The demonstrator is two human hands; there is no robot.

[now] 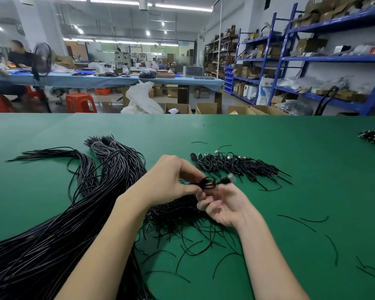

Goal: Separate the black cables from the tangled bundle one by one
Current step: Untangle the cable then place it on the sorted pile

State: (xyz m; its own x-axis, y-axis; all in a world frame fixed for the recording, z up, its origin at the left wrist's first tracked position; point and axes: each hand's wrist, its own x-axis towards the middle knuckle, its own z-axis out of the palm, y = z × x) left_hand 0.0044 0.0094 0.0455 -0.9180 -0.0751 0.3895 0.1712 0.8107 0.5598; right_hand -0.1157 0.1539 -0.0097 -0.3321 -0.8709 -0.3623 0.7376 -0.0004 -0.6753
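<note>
One thin black cable (pixel 208 182), wound into a small coil with a pale connector tip, is held above the green work table (pixel 268 137), between both hands. The left hand (pixel 171 180) pinches the coil with thumb and curled fingers; the right hand (pixel 223 206), palm up, grips its lower side with fingertips bent inward. Beneath the wrists lies the tangled bundle of long black cables (pixel 52 234), trailing to the left edge. Just beyond the hands rests a pile of small coiled black cables (pixel 236 164). Loose black wire offcuts (pixel 312 219) lie scattered at right.
</note>
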